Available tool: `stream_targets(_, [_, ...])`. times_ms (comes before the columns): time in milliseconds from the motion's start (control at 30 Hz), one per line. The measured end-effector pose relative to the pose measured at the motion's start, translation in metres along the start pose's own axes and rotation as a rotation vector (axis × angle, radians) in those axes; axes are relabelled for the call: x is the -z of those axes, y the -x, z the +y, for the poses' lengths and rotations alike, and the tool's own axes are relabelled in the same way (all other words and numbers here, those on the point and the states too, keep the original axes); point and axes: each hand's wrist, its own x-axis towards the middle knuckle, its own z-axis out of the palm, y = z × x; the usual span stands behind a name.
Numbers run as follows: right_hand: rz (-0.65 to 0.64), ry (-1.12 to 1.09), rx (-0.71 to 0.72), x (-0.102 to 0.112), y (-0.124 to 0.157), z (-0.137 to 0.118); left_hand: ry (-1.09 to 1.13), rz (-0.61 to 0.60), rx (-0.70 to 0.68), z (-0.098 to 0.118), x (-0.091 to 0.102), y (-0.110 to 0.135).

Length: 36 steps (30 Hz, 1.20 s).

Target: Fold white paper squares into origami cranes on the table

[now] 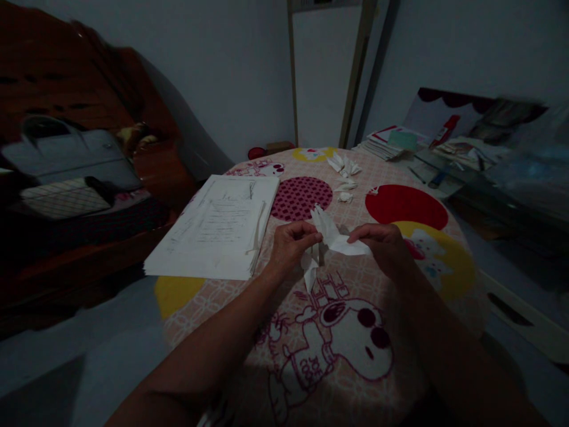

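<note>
Between my hands, above the round table, is a piece of folded white paper (326, 226) with pleated, pointed parts at its top. My left hand (293, 238) pinches its left side between thumb and fingers. My right hand (381, 243) grips the flat flap on the right with thumb and fingertips. Below my left hand, a pointed white paper piece (310, 274) shows; I cannot tell whether it joins the held paper. Farther back on the cloth lie folded white paper pieces (345, 166) and a small crumpled one (345, 197).
A thick stack of printed sheets (222, 237) lies left on the patterned tablecloth (284, 308). A wooden bench (151, 160) with a pale handbag (84, 157) stands left. At right, a cluttered glass-topped stand (480, 184) holds papers and a red-capped bottle (446, 130).
</note>
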Motion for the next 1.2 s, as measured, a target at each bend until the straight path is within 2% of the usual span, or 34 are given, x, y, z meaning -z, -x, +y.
stream_targets(167, [-0.009, 0.084, -0.043, 0.004, 0.002, -0.001, -0.012, -0.017, -0.005, -0.004, 0.003, -0.003])
stream_targets(300, [-0.006, 0.116, -0.135, 0.003, 0.0, 0.001, -0.102, -0.033, -0.06, -0.009, 0.005, -0.007])
stream_targets(533, [0.039, 0.093, -0.247, 0.0, -0.004, 0.01, -0.441, -0.157, -0.355, -0.01, 0.0, -0.004])
stream_targets(833, [0.04, 0.089, -0.152, 0.001, -0.005, 0.014, -0.353, -0.26, -0.464, -0.012, 0.001, -0.006])
stream_targets(933, [0.039, 0.174, -0.091, 0.0, -0.005, 0.013, -0.358, -0.209, -0.506, -0.013, 0.0, -0.005])
stream_targets(1067, [0.03, 0.302, -0.025, -0.002, -0.004, 0.011, -0.475, -0.095, -0.598, -0.012, -0.003, -0.004])
stream_targets(1200, [0.028, 0.334, -0.009, -0.004, -0.003, 0.009, -0.47, -0.099, -0.541, -0.011, -0.003, -0.004])
